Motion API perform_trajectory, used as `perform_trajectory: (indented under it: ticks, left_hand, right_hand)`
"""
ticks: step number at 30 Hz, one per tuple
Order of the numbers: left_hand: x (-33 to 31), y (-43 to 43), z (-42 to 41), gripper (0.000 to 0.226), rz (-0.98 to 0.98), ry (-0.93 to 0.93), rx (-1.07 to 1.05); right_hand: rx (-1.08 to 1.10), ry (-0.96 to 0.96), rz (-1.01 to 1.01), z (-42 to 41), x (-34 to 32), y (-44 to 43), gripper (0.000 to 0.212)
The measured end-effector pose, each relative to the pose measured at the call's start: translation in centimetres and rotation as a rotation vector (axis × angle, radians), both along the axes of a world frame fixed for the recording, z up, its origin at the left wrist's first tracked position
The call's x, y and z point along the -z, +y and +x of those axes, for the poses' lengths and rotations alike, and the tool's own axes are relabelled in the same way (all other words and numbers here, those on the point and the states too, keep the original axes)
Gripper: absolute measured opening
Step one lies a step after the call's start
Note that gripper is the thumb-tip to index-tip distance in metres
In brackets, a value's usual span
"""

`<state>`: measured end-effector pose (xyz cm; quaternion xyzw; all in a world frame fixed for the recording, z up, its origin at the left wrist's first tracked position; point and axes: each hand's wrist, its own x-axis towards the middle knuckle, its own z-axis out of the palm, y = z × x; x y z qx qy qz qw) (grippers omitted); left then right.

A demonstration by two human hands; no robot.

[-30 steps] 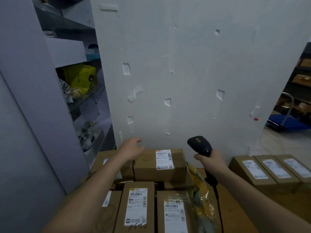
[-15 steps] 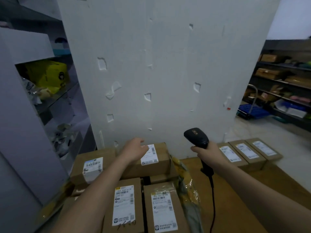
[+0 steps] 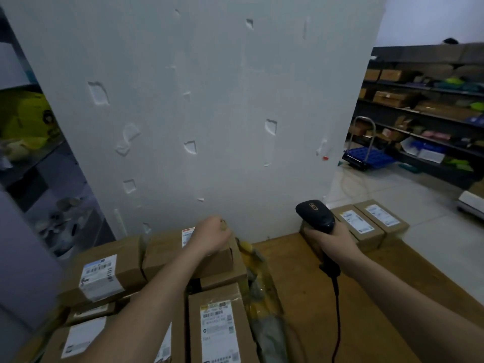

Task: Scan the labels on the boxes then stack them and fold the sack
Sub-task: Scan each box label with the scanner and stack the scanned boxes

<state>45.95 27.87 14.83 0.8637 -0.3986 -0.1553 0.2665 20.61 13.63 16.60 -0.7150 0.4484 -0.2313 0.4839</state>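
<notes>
Only the person's two arms show, and both are bare. The left forearm (image 3: 146, 310) and the right forearm (image 3: 408, 292) are uncovered from the bottom edge of the view, where they are cut off, all the way to the wrists. Each looks broad close to the camera and tapers to a narrow wrist, drawn long by the wide lens. The left hand (image 3: 212, 235) is bare too, showing its back and a rounded row of knuckles. The right hand (image 3: 332, 238) is likewise bare, seen from the back and the thumb's side. The dim, bluish light hides nails and finer marks.
</notes>
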Motion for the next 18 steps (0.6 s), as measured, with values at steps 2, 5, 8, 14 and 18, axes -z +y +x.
perform_trajectory:
  ticks: [2,5,8,14,18]
  left_hand:
    - [-0.2,-1.7,-0.9,0.032,0.016,-0.038,-0.013]
    - [-0.8,-4.8,-2.8,0.039,0.049,-0.051,-0.040]
    - [-0.9,-8.4,-5.1,0.046,0.062,-0.040,-0.087]
    - [-0.3,-16.4,-10.3,0.050,0.091,-0.001,-0.155]
    - [0.3,-20.6,-13.4,0.050,0.105,0.048,-0.167]
  right_hand:
    - [0.021,-0.051,0.016,-1.2,0.0,-1.4,0.010]
    - [-0.003,-0.073,0.051,-2.9,0.2,-4.9,0.021]
    - [-0.015,-0.114,0.072,-4.5,0.4,-9.2,0.018]
    - [-0.091,-0.143,0.089,-8.5,-0.1,-18.4,0.013]
    - [-0.080,-0.120,0.076,-11.2,-0.3,-24.2,0.028]
